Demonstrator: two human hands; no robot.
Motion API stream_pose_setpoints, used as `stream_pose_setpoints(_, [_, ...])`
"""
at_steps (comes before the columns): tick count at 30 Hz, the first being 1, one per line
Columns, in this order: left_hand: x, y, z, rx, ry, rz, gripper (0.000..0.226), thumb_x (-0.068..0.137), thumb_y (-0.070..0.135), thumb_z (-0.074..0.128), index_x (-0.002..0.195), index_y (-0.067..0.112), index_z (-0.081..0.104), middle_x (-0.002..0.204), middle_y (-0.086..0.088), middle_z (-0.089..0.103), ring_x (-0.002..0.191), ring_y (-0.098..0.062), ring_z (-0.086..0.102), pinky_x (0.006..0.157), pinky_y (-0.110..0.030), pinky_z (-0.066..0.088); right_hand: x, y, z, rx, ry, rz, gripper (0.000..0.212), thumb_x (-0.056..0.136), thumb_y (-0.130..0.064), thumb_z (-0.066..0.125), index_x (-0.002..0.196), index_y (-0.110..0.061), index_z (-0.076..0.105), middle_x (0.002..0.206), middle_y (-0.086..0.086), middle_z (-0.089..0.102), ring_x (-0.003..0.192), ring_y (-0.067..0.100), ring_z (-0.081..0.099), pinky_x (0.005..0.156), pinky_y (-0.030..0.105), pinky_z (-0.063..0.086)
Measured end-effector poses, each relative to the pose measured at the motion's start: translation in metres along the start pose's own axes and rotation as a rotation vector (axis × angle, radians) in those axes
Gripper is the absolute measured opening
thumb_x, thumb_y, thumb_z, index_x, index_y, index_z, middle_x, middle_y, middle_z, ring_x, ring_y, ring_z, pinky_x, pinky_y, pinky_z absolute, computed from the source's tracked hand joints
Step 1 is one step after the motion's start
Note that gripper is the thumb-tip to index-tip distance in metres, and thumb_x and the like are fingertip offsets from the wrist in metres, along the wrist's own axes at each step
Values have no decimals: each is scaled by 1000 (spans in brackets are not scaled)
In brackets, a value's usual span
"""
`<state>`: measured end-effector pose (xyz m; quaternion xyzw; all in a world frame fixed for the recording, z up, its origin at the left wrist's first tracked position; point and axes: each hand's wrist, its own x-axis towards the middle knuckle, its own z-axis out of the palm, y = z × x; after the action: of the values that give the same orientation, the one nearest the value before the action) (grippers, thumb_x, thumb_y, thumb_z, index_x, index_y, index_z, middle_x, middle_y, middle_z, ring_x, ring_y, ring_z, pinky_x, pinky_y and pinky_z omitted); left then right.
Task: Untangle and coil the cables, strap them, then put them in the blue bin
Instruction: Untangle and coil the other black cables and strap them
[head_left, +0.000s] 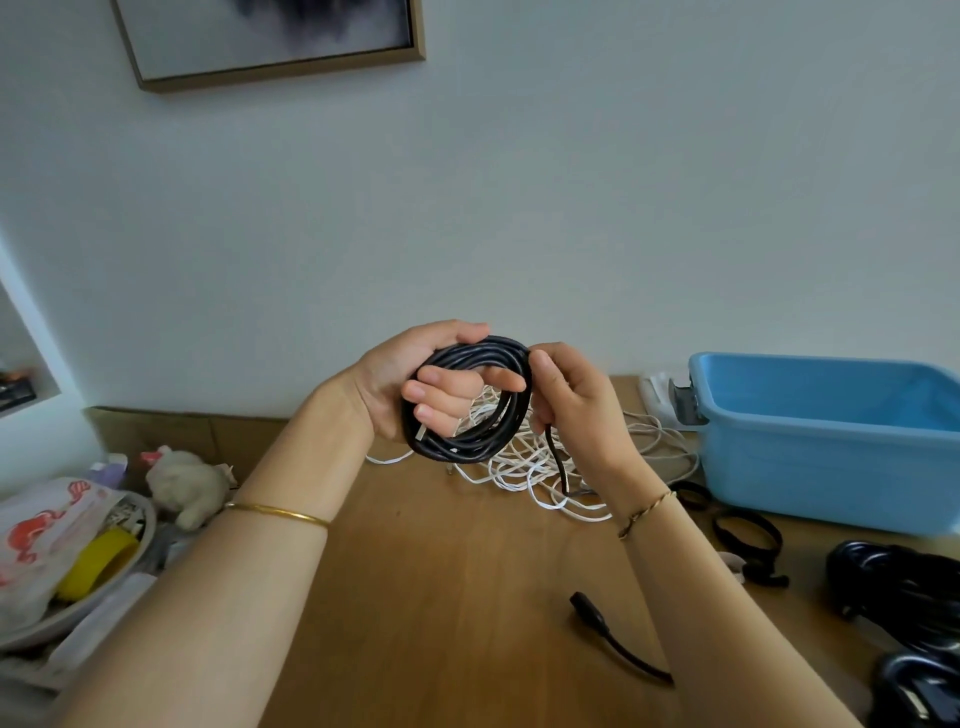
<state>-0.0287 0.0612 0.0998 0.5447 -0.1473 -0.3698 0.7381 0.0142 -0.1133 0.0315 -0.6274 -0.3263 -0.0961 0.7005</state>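
- Above the wooden table (441, 597), my left hand (410, 384) holds the black cable coil (467, 448) raised, fingers curled through its middle and thumb closed over its top.
- My right hand (576, 410) pinches the same cable at the coil's right rim, thumb against curled fingers, and the loose tail (557, 462) hangs from it towards the table.
- The step in hand, as I judge it, is coiling: most of this cable is wound and only the tail remains.
- A black plug end (589, 608) lies on the table near my right forearm. It is probably the end of this tail, though my wrist hides the join.
- Next I need to lay the last turns onto the coil without slackening my left grip, then reach for a black strap (748, 535) lying just in front of the blue bin (810, 467).
- The tangle of white cable (530, 467) lies beneath my hands, not yet sorted, and the tail hangs down into it, where it could snag.
- More black cables (898, 587) sit at the far right edge.
- On the left are a plush toy (182, 483) and a roll of yellow tape (98, 564), well apart from the work.
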Motion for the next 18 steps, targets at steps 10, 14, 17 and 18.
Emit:
stream_pose_setpoints(10, [17,19,23,-164,308,427,57,97,49,36,103,-3,57,39,8,34,28,-5,33,35,-14,32,-24,26,19,-368,-147,174,24,100,-17,35,115,-17,53,62,-5,47,45,3,42,49,25,37])
stream_pose_setpoints(14, [31,14,24,-161,475,651,35,98,32,43,115,1,42,52,7,36,39,-5,33,44,-18,38,-26,5,22,-490,-296,259,18,98,-15,35,111,-15,48,66,1,51,46,7,47,44,31,48])
stream_pose_setpoints(17, [37,12,16,17,645,773,14,99,21,43,91,8,42,52,6,41,41,-8,37,49,-22,39,-33,-15,19,-532,-430,278,15,97,-18,41,87,-11,49,61,4,54,32,6,46,36,23,42])
stream_pose_setpoints(18, [39,10,11,129,722,798,18,100,17,44,82,11,42,51,6,43,42,-9,39,50,-25,40,-35,-21,19,-544,-473,275,20,97,-20,43,80,-11,48,58,5,55,30,8,44,36,22,39])
